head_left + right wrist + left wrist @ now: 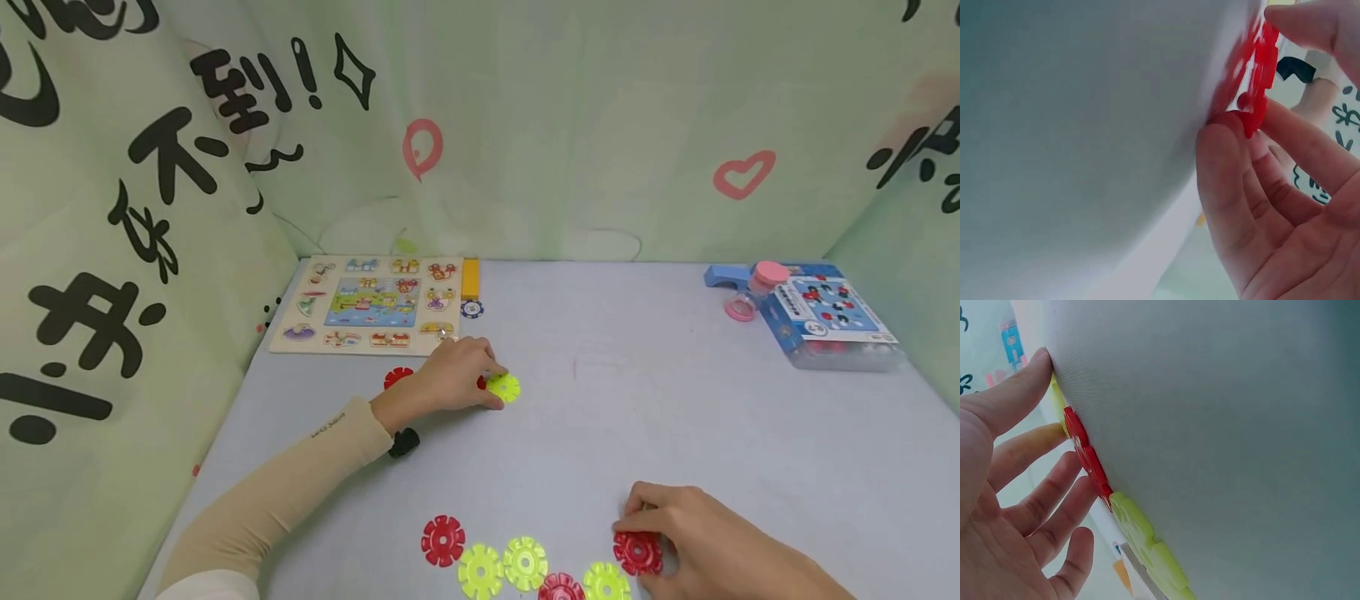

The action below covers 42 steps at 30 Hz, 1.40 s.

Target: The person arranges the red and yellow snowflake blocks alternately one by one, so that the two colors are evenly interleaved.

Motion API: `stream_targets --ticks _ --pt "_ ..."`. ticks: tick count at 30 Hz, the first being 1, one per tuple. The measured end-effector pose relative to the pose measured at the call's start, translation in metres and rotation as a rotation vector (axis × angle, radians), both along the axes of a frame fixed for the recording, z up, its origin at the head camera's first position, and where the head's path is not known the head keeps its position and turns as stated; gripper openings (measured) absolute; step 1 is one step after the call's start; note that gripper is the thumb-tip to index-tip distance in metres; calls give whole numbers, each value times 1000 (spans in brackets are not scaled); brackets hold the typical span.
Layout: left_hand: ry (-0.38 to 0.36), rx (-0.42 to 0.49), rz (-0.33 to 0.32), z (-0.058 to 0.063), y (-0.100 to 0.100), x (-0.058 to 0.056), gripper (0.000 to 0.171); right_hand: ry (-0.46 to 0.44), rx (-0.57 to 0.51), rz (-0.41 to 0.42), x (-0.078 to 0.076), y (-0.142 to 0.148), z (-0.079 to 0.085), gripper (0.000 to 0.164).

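Observation:
My left hand [461,375] holds the edge of a yellow-green notched plastic disc [504,387] between thumb and index finger, on the table below the puzzle board. In the left wrist view, red discs [1088,459] and yellow-green discs [1141,528] follow in a line beside the fingers. The left arm partly covers another red disc [397,377]. At the front, my right hand [705,537] pinches a red notched disc [637,552] by its rim; in the right wrist view this disc [1263,75] stands tilted off the cloth. A yellow-green disc [606,582] lies just left of it.
More red and yellow-green discs [481,572] form a curved row along the front. A wooden picture puzzle board [300,312] lies at the back left beside a yellow block [470,279]. At the back right are a blue box [840,308], a pink-capped jar [768,275] and a blue block [726,276].

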<state>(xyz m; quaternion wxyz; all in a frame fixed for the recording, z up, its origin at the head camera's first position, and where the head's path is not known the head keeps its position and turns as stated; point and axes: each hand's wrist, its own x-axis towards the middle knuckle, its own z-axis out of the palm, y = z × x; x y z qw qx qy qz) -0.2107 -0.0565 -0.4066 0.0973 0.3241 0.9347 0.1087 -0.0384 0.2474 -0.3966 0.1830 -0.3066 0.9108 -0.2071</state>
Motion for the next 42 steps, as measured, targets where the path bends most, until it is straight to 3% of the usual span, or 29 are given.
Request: stream_targets --ticks 4,10,16,20,25,35,39,42 --pt "0 2 2 1 0 0 55 109 -4 14 -23 -3 0 34" --pt "-10 11 2 1 1 -1 55 225 -94 60 -88 -20 -6 28" --pt "-12 11 -3 0 2 0 54 303 20 28 -147 -59 -5 32" --pt "-10 8 -16 -1 5 -2 54 277 53 2 -167 -72 -2 35" --pt "-8 3 -13 0 4 -3 53 250 38 -3 -172 -74 -3 40" --pt "-15 28 -25 -1 1 -6 52 253 28 -42 -167 -76 -8 48" --pt "5 20 -44 -2 7 -7 56 256 7 -71 -157 -73 -4 52" --pt "7 8 -74 -2 16 -7 60 265 -25 -57 -137 -73 0 50"
